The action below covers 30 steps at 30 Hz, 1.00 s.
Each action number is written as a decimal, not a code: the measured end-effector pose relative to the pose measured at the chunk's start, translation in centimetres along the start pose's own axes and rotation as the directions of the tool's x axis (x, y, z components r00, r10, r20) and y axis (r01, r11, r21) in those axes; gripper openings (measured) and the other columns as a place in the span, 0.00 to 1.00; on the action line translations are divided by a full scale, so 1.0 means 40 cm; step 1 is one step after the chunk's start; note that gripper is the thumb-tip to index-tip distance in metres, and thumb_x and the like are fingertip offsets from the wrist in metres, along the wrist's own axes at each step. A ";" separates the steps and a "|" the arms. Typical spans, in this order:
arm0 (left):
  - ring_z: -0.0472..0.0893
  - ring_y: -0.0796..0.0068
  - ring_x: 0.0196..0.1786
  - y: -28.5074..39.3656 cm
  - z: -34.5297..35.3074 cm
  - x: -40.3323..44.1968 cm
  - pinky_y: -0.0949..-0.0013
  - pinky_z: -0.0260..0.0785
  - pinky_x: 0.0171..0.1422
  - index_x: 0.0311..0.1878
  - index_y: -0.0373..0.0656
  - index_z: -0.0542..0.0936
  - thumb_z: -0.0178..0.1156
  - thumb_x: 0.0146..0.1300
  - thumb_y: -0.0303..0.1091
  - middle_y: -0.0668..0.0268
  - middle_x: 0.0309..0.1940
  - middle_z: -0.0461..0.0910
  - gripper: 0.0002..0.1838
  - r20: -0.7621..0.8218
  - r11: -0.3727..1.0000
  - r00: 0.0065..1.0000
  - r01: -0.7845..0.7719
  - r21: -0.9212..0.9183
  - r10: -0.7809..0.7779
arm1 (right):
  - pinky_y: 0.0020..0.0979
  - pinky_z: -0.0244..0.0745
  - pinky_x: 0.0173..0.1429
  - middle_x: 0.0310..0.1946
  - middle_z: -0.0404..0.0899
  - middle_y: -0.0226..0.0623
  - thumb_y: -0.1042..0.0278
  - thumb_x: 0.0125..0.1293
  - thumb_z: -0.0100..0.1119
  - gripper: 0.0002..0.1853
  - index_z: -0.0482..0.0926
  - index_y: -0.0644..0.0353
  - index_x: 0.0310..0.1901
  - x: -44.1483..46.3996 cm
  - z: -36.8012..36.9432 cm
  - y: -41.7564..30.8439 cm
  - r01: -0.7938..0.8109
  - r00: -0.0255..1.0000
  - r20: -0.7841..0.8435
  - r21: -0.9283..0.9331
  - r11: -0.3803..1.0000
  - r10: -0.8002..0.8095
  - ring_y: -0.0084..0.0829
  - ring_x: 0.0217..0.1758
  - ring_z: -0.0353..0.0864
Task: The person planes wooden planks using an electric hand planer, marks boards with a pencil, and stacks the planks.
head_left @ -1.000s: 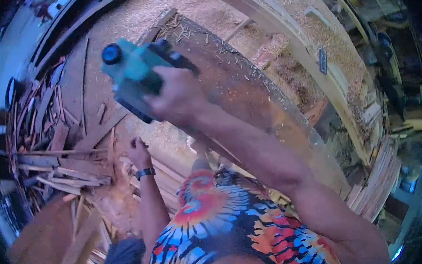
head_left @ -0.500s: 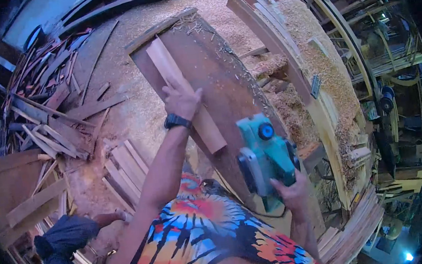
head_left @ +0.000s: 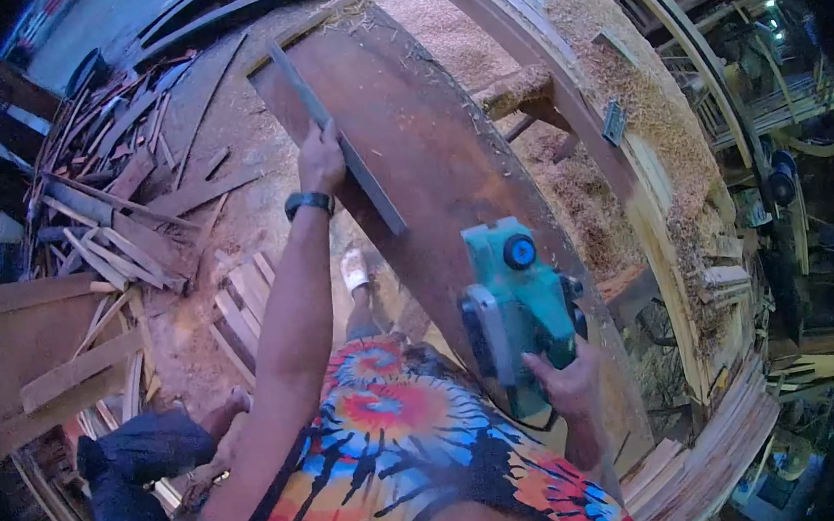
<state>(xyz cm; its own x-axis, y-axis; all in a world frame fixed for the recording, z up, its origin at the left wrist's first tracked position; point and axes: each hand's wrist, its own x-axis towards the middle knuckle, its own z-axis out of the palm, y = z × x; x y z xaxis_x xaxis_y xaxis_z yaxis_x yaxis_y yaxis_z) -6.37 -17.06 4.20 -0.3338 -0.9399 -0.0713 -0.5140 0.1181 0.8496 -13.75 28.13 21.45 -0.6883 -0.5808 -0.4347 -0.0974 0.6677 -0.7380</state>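
Observation:
A narrow wooden piece stands on its edge along the left side of the brown workbench. Around its middle my left hand is closed, a dark band on the wrist. Lower right on the bench rests a green power planer with a blue-centred black knob. My right hand is wrapped round the planer's rear handle.
Wood scraps lie heaped on the floor at left, with short boards nearer. Another person's leg shows at lower left. Long planks and shavings lie right of the bench.
The planer came down from the raised hand onto the bench at right. My left hand took hold of the wooden piece, which has turned from its broad face onto its edge.

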 end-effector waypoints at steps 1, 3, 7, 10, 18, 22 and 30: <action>0.77 0.39 0.61 0.010 -0.005 0.021 0.49 0.68 0.65 0.70 0.42 0.70 0.46 0.75 0.53 0.39 0.56 0.79 0.30 -0.030 1.000 1.000 -0.010 0.003 0.010 | 0.36 0.79 0.51 0.40 0.86 0.41 0.67 0.56 0.75 0.23 0.80 0.66 0.51 0.001 0.006 -0.023 0.036 0.999 0.011 0.031 0.999 -0.037 0.32 0.43 0.85; 0.77 0.42 0.62 0.008 -0.020 0.083 0.51 0.68 0.66 0.69 0.44 0.71 0.49 0.73 0.53 0.42 0.57 0.79 0.30 -0.007 1.000 1.000 0.002 0.017 -0.002 | 0.36 0.79 0.52 0.41 0.87 0.42 0.67 0.57 0.75 0.22 0.80 0.66 0.51 0.004 0.021 -0.060 0.102 0.994 0.029 0.090 0.991 -0.105 0.33 0.43 0.86; 0.79 0.47 0.62 -0.003 -0.028 0.131 0.55 0.69 0.66 0.70 0.45 0.72 0.54 0.71 0.56 0.47 0.59 0.80 0.31 -0.001 0.999 0.999 -0.038 0.039 0.038 | 0.39 0.80 0.53 0.42 0.87 0.45 0.64 0.58 0.75 0.23 0.80 0.65 0.51 0.024 0.047 -0.110 0.176 0.975 0.128 0.050 0.983 -0.181 0.38 0.46 0.88; 0.78 0.48 0.64 0.010 -0.046 0.122 0.57 0.69 0.67 0.71 0.47 0.72 0.56 0.69 0.58 0.49 0.59 0.80 0.33 0.026 0.999 0.999 0.031 0.010 -0.032 | 0.41 0.81 0.49 0.39 0.87 0.49 0.56 0.58 0.75 0.24 0.80 0.64 0.49 0.053 0.073 -0.145 0.308 0.938 0.178 -0.034 0.951 -0.297 0.44 0.44 0.89; 0.82 0.60 0.59 -0.035 -0.050 0.223 0.64 0.70 0.64 0.70 0.46 0.73 0.63 0.63 0.62 0.52 0.59 0.82 0.39 -0.064 0.990 0.996 0.062 0.129 -0.054 | 0.41 0.81 0.45 0.36 0.86 0.50 0.52 0.58 0.75 0.23 0.82 0.63 0.45 0.129 0.162 -0.224 0.327 0.923 0.249 -0.102 0.939 -0.294 0.46 0.40 0.89; 0.79 0.59 0.63 -0.022 -0.090 0.280 0.64 0.69 0.67 0.68 0.43 0.75 0.64 0.62 0.62 0.50 0.60 0.80 0.40 0.016 0.995 0.996 0.086 0.051 -0.087 | 0.41 0.81 0.44 0.36 0.86 0.49 0.51 0.58 0.75 0.23 0.82 0.62 0.44 0.170 0.196 -0.255 0.301 0.925 0.274 -0.112 0.947 -0.262 0.45 0.40 0.89; 0.86 0.62 0.46 -0.059 -0.129 0.464 0.61 0.75 0.51 0.60 0.42 0.82 0.67 0.57 0.65 0.55 0.41 0.88 0.39 -0.104 0.998 0.994 -0.040 0.045 0.045 | 0.43 0.80 0.41 0.31 0.85 0.50 0.52 0.59 0.74 0.20 0.81 0.62 0.41 0.274 0.259 -0.377 0.306 0.926 0.284 -0.168 0.937 -0.251 0.47 0.37 0.88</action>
<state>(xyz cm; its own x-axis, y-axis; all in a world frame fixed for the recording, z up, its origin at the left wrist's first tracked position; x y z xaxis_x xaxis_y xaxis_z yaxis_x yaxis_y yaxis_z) -7.27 -36.42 3.55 -0.2722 -0.9620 0.0218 -0.5350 0.1701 0.8275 -12.39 6.86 22.47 -0.4086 -0.8372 -0.3636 -0.4223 0.5266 -0.7378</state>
